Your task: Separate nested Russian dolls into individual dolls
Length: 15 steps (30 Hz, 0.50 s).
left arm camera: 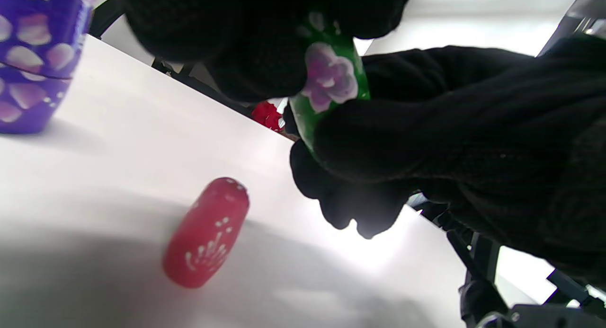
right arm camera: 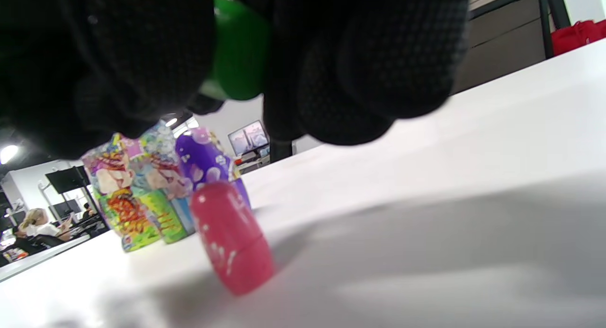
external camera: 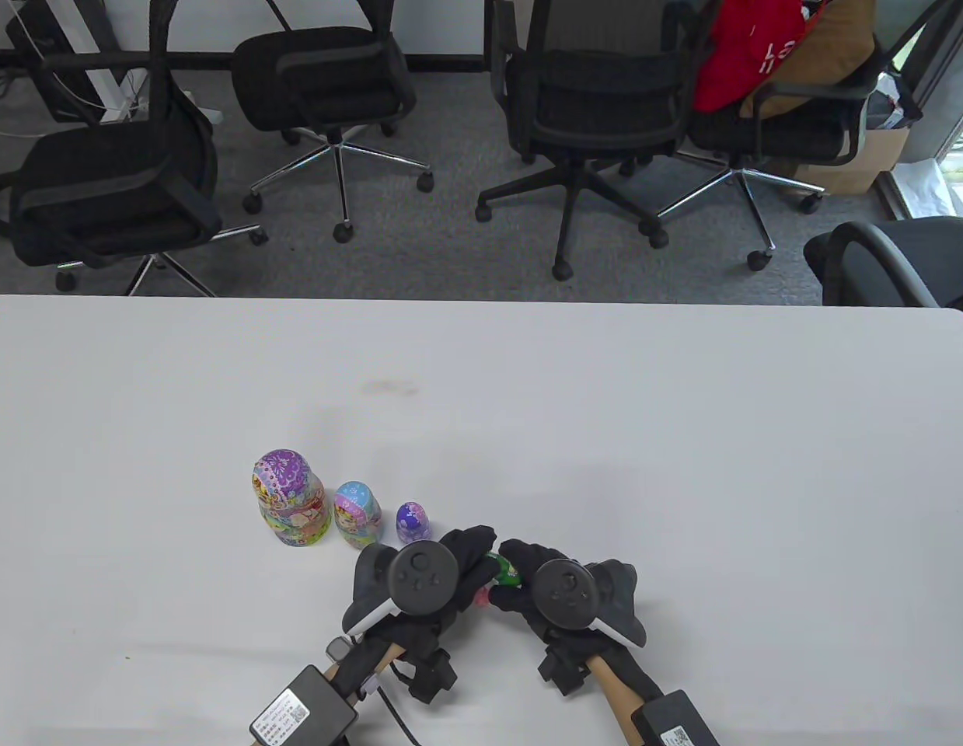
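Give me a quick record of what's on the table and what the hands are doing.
standing dolls: large doll, medium doll, small purple doll, in a row
held: green doll, gripped by left hand and right hand
under hands: red doll on the table, upright or lying unclear

The biggest doll [external camera: 291, 498] at the lower left of the table view has a purple top and bright yellow, green and pink pictures. The next doll [external camera: 357, 514] is light blue and pink. The small doll [external camera: 412, 521] is purple with pale pink petals. The green doll [left arm camera: 331, 84] has a pink flower. The red doll [left arm camera: 207, 232] has white marks. Both gloves are black.
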Available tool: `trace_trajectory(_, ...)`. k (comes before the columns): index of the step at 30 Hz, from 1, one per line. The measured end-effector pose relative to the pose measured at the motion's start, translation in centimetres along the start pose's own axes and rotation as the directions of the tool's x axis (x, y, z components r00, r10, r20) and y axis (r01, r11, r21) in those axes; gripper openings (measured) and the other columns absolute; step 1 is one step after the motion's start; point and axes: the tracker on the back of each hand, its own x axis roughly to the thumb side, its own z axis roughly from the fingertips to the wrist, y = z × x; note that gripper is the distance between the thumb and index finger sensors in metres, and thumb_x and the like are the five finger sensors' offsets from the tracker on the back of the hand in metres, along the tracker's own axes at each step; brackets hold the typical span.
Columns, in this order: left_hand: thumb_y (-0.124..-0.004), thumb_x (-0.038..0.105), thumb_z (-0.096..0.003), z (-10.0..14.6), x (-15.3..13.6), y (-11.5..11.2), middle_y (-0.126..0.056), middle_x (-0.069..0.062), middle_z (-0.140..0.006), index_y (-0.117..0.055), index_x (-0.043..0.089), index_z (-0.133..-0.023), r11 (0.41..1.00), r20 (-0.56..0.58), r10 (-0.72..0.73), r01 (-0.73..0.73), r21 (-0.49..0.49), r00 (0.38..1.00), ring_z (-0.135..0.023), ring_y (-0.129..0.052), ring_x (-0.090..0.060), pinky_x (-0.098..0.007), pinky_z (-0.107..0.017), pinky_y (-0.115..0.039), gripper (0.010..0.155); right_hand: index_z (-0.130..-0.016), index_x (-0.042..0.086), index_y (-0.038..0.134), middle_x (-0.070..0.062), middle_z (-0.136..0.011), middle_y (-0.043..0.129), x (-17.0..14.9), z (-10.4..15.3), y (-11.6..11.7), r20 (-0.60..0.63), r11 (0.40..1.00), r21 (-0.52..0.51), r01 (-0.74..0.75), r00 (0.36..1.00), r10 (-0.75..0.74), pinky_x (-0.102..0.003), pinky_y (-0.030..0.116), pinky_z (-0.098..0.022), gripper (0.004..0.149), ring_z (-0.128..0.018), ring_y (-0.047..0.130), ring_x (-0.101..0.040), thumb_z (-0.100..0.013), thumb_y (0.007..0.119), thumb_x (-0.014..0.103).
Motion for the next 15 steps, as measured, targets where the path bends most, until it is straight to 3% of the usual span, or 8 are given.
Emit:
trace_trajectory(10,-0.071,0.035,-0.0568,-0.2,-0.2,0.4,-0.089,-0.017,-0.091,-0.073,0.009,-0.104,1.0,-0.033,-0.015,0.015,0.017,0.999,-0.056,-0.099,-0.018,-0.027,-0.034,-0.091,0.054,-0.098,0.004,0.068,-0.014,-0.081,0.09,-0.2,-0.3,0.2,-0.025,0.999,0.045,0.028,0.999,-0.027,-0.036,0.087,-0.042,0.07,-0.059,0.094,-0.03,-0.041,0.083,0.043)
trace_trajectory(15,-0.072,0.034,-0.0568,-0.4,-0.3,0.8,-0.09,-0.017,-0.091,-0.075,0.009,-0.103,0.984,-0.082,-0.166,0.171,0.056,0.983,-0.054,-0.099,-0.018,-0.027,-0.032,-0.091,0.053,-0.101,0.003,0.063,-0.017,-0.085,0.088,-1.1,-0.6,0.1,-0.068,0.997,0.071,-0.012,0.998,0.016,-0.037,0.087,-0.043,0.075,-0.06,0.093,-0.031,-0.041,0.082,0.044)
